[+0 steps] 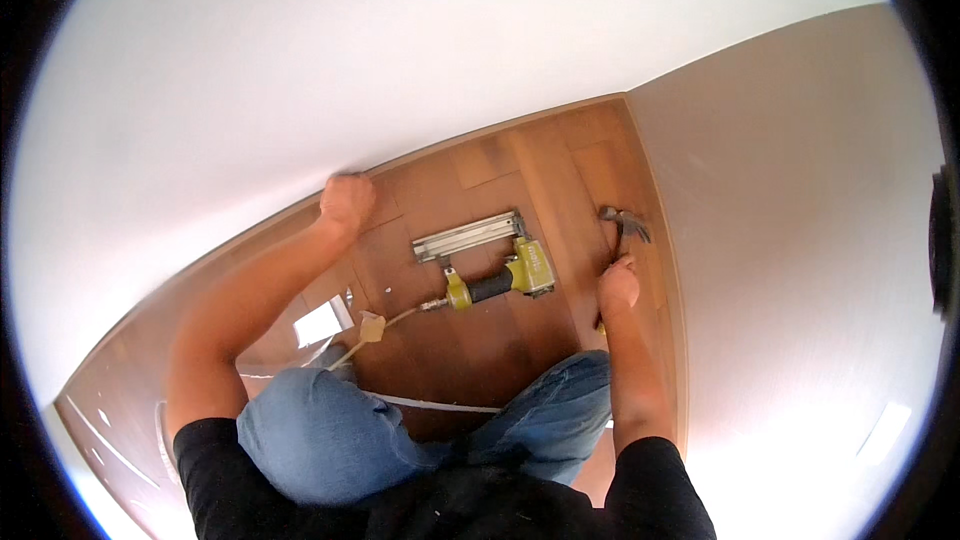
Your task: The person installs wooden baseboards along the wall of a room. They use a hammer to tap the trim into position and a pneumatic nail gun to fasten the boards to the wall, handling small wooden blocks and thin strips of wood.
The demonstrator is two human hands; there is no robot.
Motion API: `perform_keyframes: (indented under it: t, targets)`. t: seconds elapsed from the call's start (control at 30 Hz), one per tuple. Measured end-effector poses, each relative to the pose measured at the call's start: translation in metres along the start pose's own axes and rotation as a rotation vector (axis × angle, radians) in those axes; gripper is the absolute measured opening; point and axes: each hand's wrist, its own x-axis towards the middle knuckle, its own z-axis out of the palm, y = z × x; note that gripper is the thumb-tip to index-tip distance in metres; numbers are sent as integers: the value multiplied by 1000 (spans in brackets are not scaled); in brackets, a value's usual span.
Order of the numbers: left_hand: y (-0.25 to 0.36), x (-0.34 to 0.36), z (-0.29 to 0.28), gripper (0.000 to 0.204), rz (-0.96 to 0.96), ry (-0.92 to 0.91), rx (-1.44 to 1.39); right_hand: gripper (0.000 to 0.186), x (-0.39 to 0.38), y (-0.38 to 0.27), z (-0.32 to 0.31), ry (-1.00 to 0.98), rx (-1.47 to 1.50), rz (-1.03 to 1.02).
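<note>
My right hand [619, 285] is closed around the handle of a claw hammer [625, 224], whose dark metal head lies just above the wood floor or on it; I cannot tell which. My left hand [348, 202] is curled against the thin wooden trim [480, 130] at the foot of the white wall, its fingertips hidden. Between my hands a green and black pneumatic nailer [500, 275] with a long silver magazine lies on its side on the floor. A pale air hose [403, 317] runs from its fitting toward my left knee.
White wall [350, 60] and grey-brown wall [790, 220] meet in a corner ahead. My bent legs in jeans [330, 430] are on the near side. A tan piece [372, 327] sits by the hose, beside a bright white rectangle [323, 323] on the plank floor [440, 200].
</note>
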Motion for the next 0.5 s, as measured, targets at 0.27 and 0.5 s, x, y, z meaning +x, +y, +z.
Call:
perform_keyframes:
  t: [0.27, 0.5]
  targets:
    - [1, 12, 22, 21, -116, -106, 37, 42, -10, -26, -31, -118, 32, 2]
    - [-23, -80, -9, 26, -98, 135, 99, 42, 3, -7, 2, -12, 51, -48]
